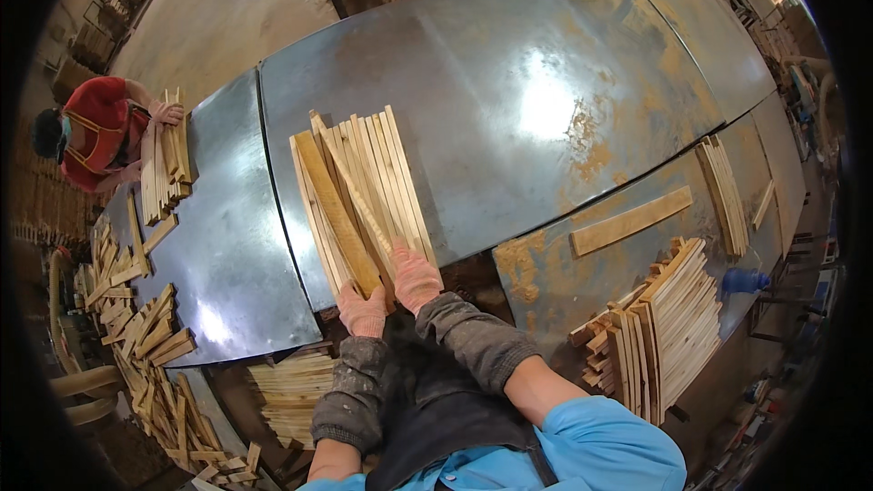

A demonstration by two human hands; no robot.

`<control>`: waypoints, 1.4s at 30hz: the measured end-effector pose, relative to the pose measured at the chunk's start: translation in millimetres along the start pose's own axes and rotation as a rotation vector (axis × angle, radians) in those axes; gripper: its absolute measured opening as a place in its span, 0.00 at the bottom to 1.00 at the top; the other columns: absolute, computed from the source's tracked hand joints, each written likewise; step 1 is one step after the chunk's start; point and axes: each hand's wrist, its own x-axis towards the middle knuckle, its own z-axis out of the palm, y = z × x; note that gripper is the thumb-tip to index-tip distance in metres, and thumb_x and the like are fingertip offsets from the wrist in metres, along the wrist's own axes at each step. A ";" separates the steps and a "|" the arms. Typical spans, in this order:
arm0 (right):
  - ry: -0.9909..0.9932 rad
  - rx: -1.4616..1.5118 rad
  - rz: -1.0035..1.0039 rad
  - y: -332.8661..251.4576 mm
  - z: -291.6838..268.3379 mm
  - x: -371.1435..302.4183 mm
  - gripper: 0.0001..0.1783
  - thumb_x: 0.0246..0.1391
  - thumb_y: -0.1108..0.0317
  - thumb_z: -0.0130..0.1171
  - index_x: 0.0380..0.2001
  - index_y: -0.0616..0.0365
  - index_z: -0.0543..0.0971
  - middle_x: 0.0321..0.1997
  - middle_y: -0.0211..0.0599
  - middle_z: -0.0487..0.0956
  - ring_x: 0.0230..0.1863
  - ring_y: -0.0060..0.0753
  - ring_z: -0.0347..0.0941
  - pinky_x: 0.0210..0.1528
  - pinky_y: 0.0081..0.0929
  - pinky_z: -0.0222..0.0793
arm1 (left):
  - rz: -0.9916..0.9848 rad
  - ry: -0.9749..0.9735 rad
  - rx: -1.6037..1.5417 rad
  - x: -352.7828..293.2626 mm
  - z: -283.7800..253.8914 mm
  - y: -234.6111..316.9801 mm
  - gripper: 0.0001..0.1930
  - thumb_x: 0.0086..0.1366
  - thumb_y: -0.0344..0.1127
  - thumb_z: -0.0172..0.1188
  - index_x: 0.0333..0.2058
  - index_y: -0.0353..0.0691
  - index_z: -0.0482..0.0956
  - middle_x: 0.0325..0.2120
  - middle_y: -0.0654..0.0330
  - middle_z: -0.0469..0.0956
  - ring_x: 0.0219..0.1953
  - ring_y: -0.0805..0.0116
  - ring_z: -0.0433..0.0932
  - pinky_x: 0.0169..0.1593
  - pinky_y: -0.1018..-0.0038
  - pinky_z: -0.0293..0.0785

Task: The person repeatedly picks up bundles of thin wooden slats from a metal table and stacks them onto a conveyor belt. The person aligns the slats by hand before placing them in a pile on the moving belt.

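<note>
Light wooden strips [397,184] lie side by side on the metal table [473,64] in front of me. Over them, a wider, darker wooden board [336,203] lies at a slant. My left hand [363,311], in a pinkish work glove, is closed round the near end of this board. A narrow wooden strip [353,184] runs beside it, raised on the row. My right hand [416,278], gloved the same, is closed on the near end of that strip. The palm sides of both hands are hidden.
At the far left a person in red [102,135] handles more strips [164,173]. Loose wood pieces [145,336] are heaped along the left. On the right stand a stack of strips [677,323], a single board [632,220] and a blue bottle-like object [746,281]. Gaps divide the table panels.
</note>
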 end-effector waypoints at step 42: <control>-0.167 0.299 0.148 -31.1 13.4 -50.5 0.45 0.62 0.46 0.70 0.75 0.58 0.71 0.72 0.59 0.75 0.70 0.56 0.73 0.70 0.44 0.70 | 0.132 -0.603 -0.545 69.2 -46.3 3.5 0.35 0.61 0.39 0.79 0.62 0.31 0.73 0.45 0.52 0.83 0.47 0.57 0.84 0.51 0.62 0.83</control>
